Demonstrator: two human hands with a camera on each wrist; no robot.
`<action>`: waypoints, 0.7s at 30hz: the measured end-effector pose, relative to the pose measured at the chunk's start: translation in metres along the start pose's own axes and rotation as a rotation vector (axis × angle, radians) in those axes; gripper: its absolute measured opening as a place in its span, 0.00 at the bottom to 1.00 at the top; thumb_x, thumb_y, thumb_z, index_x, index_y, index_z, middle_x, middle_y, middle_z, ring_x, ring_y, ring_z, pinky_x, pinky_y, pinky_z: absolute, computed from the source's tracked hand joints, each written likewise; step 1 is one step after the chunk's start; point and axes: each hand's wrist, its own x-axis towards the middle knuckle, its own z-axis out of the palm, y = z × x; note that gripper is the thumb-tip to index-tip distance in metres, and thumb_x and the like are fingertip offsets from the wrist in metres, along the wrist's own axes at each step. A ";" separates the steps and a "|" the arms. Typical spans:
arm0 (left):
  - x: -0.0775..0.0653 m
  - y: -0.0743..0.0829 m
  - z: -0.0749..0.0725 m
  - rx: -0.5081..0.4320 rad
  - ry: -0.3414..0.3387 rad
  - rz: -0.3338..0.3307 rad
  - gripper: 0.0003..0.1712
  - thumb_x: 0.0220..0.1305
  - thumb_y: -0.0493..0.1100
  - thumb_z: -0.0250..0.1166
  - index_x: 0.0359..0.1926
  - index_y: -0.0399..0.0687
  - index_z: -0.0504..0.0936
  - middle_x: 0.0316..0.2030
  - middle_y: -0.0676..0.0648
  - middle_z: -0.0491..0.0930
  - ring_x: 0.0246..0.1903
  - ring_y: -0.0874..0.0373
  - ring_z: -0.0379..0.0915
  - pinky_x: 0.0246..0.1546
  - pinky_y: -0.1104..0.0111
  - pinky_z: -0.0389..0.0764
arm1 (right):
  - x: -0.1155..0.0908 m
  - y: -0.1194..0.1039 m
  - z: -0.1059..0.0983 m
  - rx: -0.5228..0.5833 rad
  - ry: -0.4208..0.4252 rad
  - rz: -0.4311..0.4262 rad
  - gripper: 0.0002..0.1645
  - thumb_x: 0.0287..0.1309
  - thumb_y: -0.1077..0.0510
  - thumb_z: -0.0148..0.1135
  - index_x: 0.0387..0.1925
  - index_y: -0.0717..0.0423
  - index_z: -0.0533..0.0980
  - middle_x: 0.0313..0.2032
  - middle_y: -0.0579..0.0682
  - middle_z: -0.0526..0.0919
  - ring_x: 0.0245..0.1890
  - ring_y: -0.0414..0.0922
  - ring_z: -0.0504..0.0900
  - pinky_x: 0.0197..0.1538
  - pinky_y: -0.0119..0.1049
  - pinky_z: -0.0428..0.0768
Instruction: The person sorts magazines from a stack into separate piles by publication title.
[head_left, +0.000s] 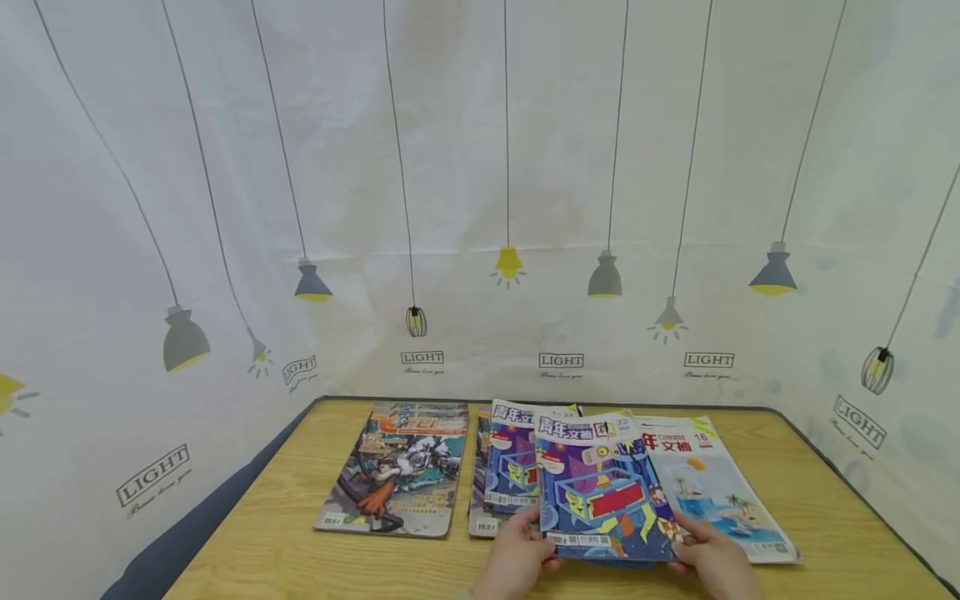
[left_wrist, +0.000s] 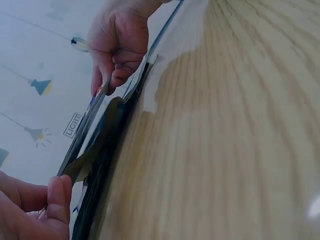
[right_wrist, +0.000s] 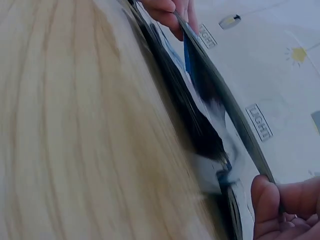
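Both hands hold a purple-covered magazine (head_left: pixel 603 492) by its near corners, tilted up over other magazines. My left hand (head_left: pixel 517 554) pinches the near left corner, thumb on the cover. At the near right corner my right hand (head_left: pixel 712 554) grips with its thumb on top. A similar purple magazine (head_left: pixel 506 462) lies just left, partly covered. On the right lies a white magazine (head_left: pixel 712 492) with a beach picture, its left part hidden. From the side, the held magazine (right_wrist: pixel 232 107) stands apart from the dark stack edges (right_wrist: pixel 182 95) below it.
A pile of comic-style magazines (head_left: pixel 401 475) lies on the left of the wooden table (head_left: pixel 285 500). Another magazine's edge (head_left: pixel 483 525) shows beneath the left purple one. A white wall sheet (head_left: pixel 465 167) printed with lamps surrounds the table's back and sides.
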 end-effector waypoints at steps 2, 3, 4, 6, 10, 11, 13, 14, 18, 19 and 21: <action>0.000 0.000 0.011 -0.019 -0.002 0.007 0.31 0.57 0.22 0.56 0.64 0.24 0.64 0.24 0.48 0.72 0.23 0.59 0.75 0.27 0.70 0.82 | -0.001 0.000 -0.012 -0.001 -0.004 0.007 0.38 0.59 0.72 0.56 0.67 0.75 0.52 0.35 0.58 0.76 0.30 0.42 0.78 0.38 0.40 0.83; 0.000 0.000 0.016 -0.029 -0.003 0.012 0.31 0.57 0.22 0.56 0.64 0.24 0.64 0.24 0.48 0.72 0.22 0.59 0.74 0.26 0.70 0.82 | -0.002 0.000 -0.017 0.000 -0.013 0.005 0.38 0.60 0.72 0.56 0.68 0.75 0.51 0.34 0.57 0.75 0.31 0.42 0.78 0.39 0.40 0.83; 0.000 0.000 0.021 -0.036 -0.002 0.013 0.31 0.57 0.22 0.56 0.64 0.24 0.64 0.24 0.48 0.71 0.22 0.60 0.74 0.26 0.70 0.82 | -0.002 0.000 -0.022 0.005 -0.018 0.006 0.39 0.60 0.72 0.56 0.68 0.75 0.51 0.34 0.57 0.75 0.31 0.43 0.78 0.39 0.40 0.83; 0.000 0.001 0.028 -0.043 -0.001 0.014 0.31 0.58 0.22 0.57 0.64 0.24 0.63 0.23 0.48 0.70 0.21 0.60 0.73 0.26 0.70 0.82 | -0.003 -0.001 -0.030 0.002 -0.023 0.001 0.39 0.60 0.71 0.56 0.68 0.75 0.50 0.34 0.55 0.74 0.31 0.43 0.77 0.39 0.40 0.83; -0.002 0.011 0.039 -0.052 0.004 0.011 0.31 0.59 0.24 0.58 0.65 0.24 0.62 0.22 0.49 0.69 0.21 0.60 0.74 0.28 0.67 0.83 | -0.005 -0.006 -0.044 0.038 -0.036 -0.024 0.40 0.60 0.72 0.57 0.68 0.74 0.49 0.33 0.53 0.74 0.31 0.43 0.78 0.38 0.38 0.82; -0.002 0.014 0.042 -0.064 0.005 0.013 0.32 0.60 0.25 0.58 0.65 0.24 0.62 0.22 0.49 0.68 0.21 0.60 0.73 0.29 0.66 0.83 | -0.006 -0.007 -0.047 0.060 -0.035 -0.032 0.39 0.60 0.72 0.57 0.68 0.74 0.50 0.33 0.52 0.74 0.31 0.43 0.78 0.38 0.37 0.82; -0.003 0.022 0.050 -0.093 0.010 0.022 0.32 0.59 0.24 0.58 0.66 0.24 0.62 0.23 0.49 0.69 0.22 0.60 0.73 0.30 0.65 0.83 | -0.007 -0.011 -0.055 0.126 -0.033 -0.038 0.35 0.59 0.72 0.57 0.66 0.71 0.58 0.34 0.51 0.74 0.32 0.42 0.78 0.38 0.35 0.82; -0.002 0.027 0.054 -0.115 0.009 0.027 0.33 0.59 0.24 0.58 0.66 0.25 0.62 0.24 0.49 0.69 0.23 0.60 0.72 0.30 0.65 0.83 | -0.008 -0.014 -0.060 0.152 -0.036 -0.042 0.32 0.60 0.72 0.57 0.66 0.70 0.62 0.35 0.51 0.73 0.32 0.41 0.77 0.38 0.34 0.82; 0.000 0.044 0.072 -0.191 -0.007 0.036 0.33 0.59 0.23 0.57 0.67 0.29 0.63 0.27 0.49 0.66 0.25 0.60 0.68 0.29 0.69 0.82 | -0.007 -0.024 -0.081 0.207 -0.044 -0.050 0.22 0.64 0.71 0.53 0.50 0.46 0.82 0.34 0.49 0.70 0.31 0.40 0.76 0.39 0.31 0.82; 0.001 0.047 0.077 -0.201 -0.010 0.036 0.33 0.59 0.23 0.57 0.67 0.30 0.63 0.27 0.49 0.65 0.25 0.60 0.68 0.28 0.70 0.82 | -0.007 -0.026 -0.087 0.208 -0.053 -0.054 0.24 0.65 0.71 0.51 0.44 0.40 0.83 0.34 0.49 0.70 0.31 0.40 0.76 0.39 0.31 0.82; 0.003 0.053 0.088 -0.219 -0.006 0.036 0.33 0.59 0.23 0.58 0.66 0.32 0.65 0.27 0.48 0.65 0.25 0.59 0.68 0.28 0.70 0.82 | -0.006 -0.030 -0.098 0.212 -0.075 -0.064 0.29 0.66 0.71 0.49 0.34 0.30 0.82 0.33 0.47 0.71 0.30 0.40 0.77 0.38 0.30 0.81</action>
